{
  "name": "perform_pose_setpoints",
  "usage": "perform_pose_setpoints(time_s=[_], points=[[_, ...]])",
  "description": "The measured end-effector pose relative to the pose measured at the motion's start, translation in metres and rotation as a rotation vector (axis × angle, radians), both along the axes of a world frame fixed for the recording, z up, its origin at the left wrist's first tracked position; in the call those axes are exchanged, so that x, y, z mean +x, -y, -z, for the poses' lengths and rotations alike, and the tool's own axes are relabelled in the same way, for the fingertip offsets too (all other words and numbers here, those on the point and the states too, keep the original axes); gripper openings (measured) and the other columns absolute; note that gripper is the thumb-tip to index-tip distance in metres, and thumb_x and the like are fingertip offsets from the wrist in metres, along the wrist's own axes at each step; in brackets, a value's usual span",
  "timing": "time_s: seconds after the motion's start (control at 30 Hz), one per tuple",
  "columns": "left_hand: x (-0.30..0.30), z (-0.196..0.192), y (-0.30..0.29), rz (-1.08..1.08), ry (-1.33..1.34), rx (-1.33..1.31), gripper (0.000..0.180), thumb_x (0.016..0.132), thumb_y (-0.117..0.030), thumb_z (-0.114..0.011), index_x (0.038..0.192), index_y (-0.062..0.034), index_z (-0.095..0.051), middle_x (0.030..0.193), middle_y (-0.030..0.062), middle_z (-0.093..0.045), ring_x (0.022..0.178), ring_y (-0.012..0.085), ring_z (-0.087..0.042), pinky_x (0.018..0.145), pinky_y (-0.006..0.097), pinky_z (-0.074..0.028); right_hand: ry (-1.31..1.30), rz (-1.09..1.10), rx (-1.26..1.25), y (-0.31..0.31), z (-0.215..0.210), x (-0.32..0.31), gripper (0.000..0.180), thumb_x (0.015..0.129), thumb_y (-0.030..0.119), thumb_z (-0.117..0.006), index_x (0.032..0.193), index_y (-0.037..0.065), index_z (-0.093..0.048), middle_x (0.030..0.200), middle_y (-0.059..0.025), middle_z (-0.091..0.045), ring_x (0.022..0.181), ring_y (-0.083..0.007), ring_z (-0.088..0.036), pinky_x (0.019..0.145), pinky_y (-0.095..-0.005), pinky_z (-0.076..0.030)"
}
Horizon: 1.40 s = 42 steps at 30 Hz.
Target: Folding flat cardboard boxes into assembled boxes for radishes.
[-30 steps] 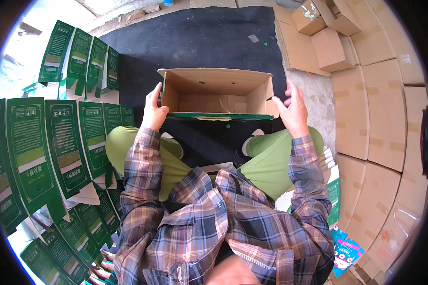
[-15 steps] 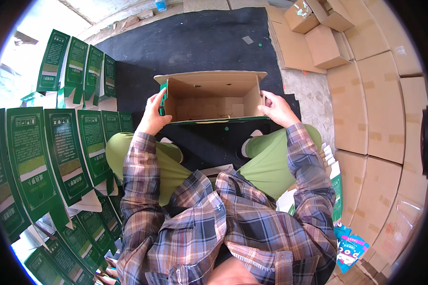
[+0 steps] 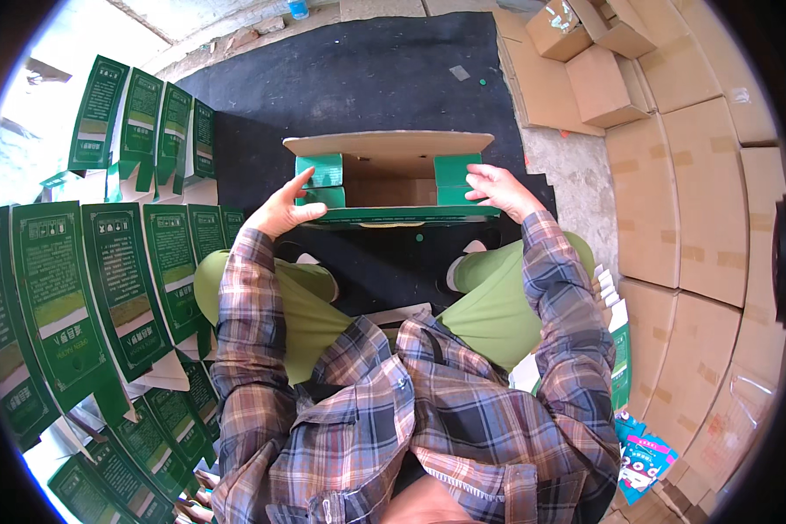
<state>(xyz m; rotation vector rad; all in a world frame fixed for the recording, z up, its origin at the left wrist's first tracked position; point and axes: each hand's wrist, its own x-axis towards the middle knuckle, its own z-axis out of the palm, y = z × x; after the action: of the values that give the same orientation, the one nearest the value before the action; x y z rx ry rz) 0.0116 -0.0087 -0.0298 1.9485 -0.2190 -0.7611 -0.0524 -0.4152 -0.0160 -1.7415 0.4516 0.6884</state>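
Note:
An open cardboard box [image 3: 391,144], brown inside and green outside, lies in front of my knees on a black mat [image 3: 367,79]. Its two green side flaps are folded inward. My left hand [image 3: 281,210] presses the left flap [image 3: 320,181] with its fingers stretched out. On the other side, my right hand [image 3: 496,190] pushes the right flap [image 3: 456,179] in. The brown far flap stands up and the green near flap lies flat toward me. I sit with legs in green trousers [image 3: 306,306] on both sides of the box.
Rows of flat green cartons [image 3: 105,271] lie overlapped at my left. Brown cardboard boxes [image 3: 707,201] are stacked along the right, with loose ones [image 3: 598,83] at the far right. A blue packet [image 3: 642,458] lies by my right side.
Both hands moved from the box's outer sides to its opening. The green side flaps, earlier spread out, are now folded inward. The box sits slightly farther from me.

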Motion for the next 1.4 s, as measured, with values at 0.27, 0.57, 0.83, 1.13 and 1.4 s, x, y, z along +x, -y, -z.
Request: perform_pose_setpoints(time_s=[0.27,0.57,0.83,1.13,1.4], points=[[0.010,0.021,0.006,-0.137,0.224,0.151,0.068,0.070,-0.027,-0.078,0.129,-0.0067,-0.050,0.116,0.0190,-0.056,0.107,0.0317,-0.055,0.090,0.039,-0.045,0.287,0.123,-0.045,0.004,0.018,0.001,0.052,0.088,0.035,-0.060,0.126,0.001,-0.050,0.122,-0.0115,-0.055,0.102,-0.0203,-0.059,0.091,-0.0316,-0.043],[-0.009,0.024,0.036,0.029,0.798,0.654,0.054,0.065,-0.018,-0.075,0.116,-0.0150,-0.059,0.115,0.0107,-0.053,0.108,0.0304,-0.049,0.089,0.039,-0.046,0.608,-0.526,-0.963,-0.047,0.007,-0.035,0.079,0.060,0.015,-0.080,0.131,0.012,-0.044,0.133,-0.0105,-0.043,0.124,-0.0283,-0.038,0.094,-0.0436,-0.039],[-0.028,0.002,0.057,0.265,0.732,0.690,0.089,0.053,-0.022,-0.085,0.131,-0.0188,-0.044,0.119,0.0089,-0.047,0.116,0.0290,-0.042,0.095,0.045,-0.036,0.679,-0.527,-0.973,-0.045,0.013,-0.031,0.075,0.060,0.008,-0.075,0.128,0.010,-0.045,0.122,-0.0092,-0.048,0.116,-0.0272,-0.042,0.090,-0.0434,-0.039],[-0.027,0.007,0.058,0.336,0.744,0.719,0.093,0.056,-0.028,-0.083,0.137,-0.0203,-0.039,0.116,0.0083,-0.048,0.116,0.0278,-0.041,0.100,0.051,-0.029,0.635,-0.593,-0.941,-0.044,0.020,-0.034,0.081,0.061,0.008,-0.075,0.133,0.005,-0.037,0.122,-0.0112,-0.047,0.118,-0.0281,-0.041,0.092,-0.0422,-0.037],[-0.035,0.012,0.059,0.274,0.879,0.591,0.094,0.056,-0.029,-0.083,0.135,-0.0093,-0.036,0.121,0.0099,-0.047,0.115,0.0289,-0.043,0.100,0.048,-0.028,0.470,-0.699,-0.960,-0.059,0.013,-0.031,0.084,0.072,0.011,-0.065,0.143,0.007,-0.020,0.147,-0.0125,-0.027,0.138,-0.0282,-0.022,0.105,-0.0445,-0.028]])
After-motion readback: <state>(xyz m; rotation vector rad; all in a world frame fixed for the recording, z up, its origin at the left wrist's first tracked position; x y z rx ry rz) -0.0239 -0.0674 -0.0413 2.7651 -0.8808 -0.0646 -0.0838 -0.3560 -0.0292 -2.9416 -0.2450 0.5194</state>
